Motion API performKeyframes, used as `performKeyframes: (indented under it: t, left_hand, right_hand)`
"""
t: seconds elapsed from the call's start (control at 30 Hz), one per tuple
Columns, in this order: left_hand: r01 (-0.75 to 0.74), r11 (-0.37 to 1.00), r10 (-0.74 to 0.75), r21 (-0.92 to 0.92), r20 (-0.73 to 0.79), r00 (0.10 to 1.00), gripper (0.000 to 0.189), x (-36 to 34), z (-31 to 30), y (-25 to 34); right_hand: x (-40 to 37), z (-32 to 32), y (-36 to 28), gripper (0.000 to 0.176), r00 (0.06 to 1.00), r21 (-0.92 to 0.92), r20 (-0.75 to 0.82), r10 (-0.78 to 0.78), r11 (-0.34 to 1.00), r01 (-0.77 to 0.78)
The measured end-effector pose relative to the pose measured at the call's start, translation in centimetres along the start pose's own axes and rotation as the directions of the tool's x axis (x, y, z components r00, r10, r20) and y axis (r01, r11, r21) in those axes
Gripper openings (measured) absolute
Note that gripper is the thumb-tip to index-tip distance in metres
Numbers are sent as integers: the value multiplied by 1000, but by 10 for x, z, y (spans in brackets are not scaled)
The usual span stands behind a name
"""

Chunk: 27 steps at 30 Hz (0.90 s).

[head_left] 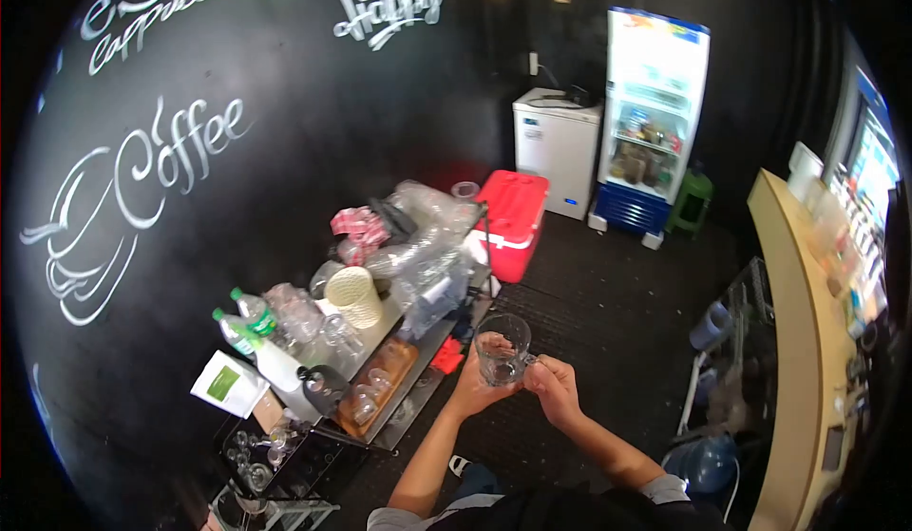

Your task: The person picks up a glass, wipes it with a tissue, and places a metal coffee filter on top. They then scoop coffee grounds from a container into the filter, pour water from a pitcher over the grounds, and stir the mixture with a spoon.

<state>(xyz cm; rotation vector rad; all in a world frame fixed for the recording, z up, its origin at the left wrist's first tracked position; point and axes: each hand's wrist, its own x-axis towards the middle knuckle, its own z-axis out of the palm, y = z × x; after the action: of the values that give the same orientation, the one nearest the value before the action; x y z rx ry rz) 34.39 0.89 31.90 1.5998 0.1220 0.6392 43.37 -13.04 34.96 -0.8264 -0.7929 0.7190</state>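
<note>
A clear glass mug is held up in front of me, its open rim facing up and toward the camera; I see nothing inside it. My left hand is closed around the mug's left side and base, with its fingers showing through the glass. On the other side, my right hand grips the handle between thumb and fingers. Left of my hands, a wooden tray with clear glasses sits on the lower level of a shelf unit.
The upper shelf bears a cream woven basket, plastic-wrapped goods, green-capped bottles and a white pouch. Ahead stand a red cooler, a white chest freezer and a display fridge. A wooden counter runs along the right.
</note>
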Motion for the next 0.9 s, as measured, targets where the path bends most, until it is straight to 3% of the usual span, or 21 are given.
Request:
performKeyframes:
  t: [0.07,0.1,0.2,0.27,0.33,0.37,0.43,0.5,0.6,0.63,0.67,0.7,0.73,0.9]
  left_hand:
    - [-5,991,18,-137,89,996,76,4,49,0]
    - [-40,972,73,-232,136,988,75,9,72,-4]
    - [76,977,-14,-200,296,955,76,25,135,-3]
    - [25,980,50,-198,366,929,77,35,177,-7]
    - [31,934,134,-355,433,891,78,44,212,-15]
    - [71,929,121,-363,481,868,76,48,226,-17]
    - [130,906,134,-404,562,816,76,60,258,-22]
    - [198,877,153,-438,645,749,76,75,291,-28]
    - [293,854,229,-430,816,531,81,107,339,-37]
    - [401,792,243,-462,839,486,83,114,357,-37]
    - [386,815,286,-432,880,379,94,129,375,-50]
    - [418,813,273,-405,900,341,101,140,388,-49]
    - [446,813,258,-374,918,300,108,152,402,-47]
    - [529,794,269,-299,954,135,114,222,456,-60]
  right_hand:
    - [-30,-20,-33,33,997,-36,-59,-51,998,49]
    - [-46,-36,-47,31,997,-169,-74,-15,986,2]
    - [-85,-57,-98,27,986,-341,-129,-106,938,56]
    - [-110,-85,-119,20,978,-349,-143,-149,933,91]
    - [-129,-106,-138,18,930,-458,-242,-275,878,140]
    - [-137,-123,-144,19,904,-460,-262,-338,867,191]
    - [-152,-145,-160,40,858,-560,-349,-376,818,130]
    - [-162,-164,-177,58,833,-659,-402,-381,752,26]
    - [-167,-206,-193,85,856,-756,-376,-354,652,-62]
    - [-163,-221,-197,86,855,-783,-348,-385,620,-40]
    - [-158,-236,-202,87,854,-810,-318,-412,586,-19]
    - [-151,-244,-214,90,863,-811,-312,-397,584,-25]
    - [-144,-245,-226,90,847,-741,-373,-379,671,-26]
    - [-115,-315,-248,77,815,-740,-419,-401,671,-51]
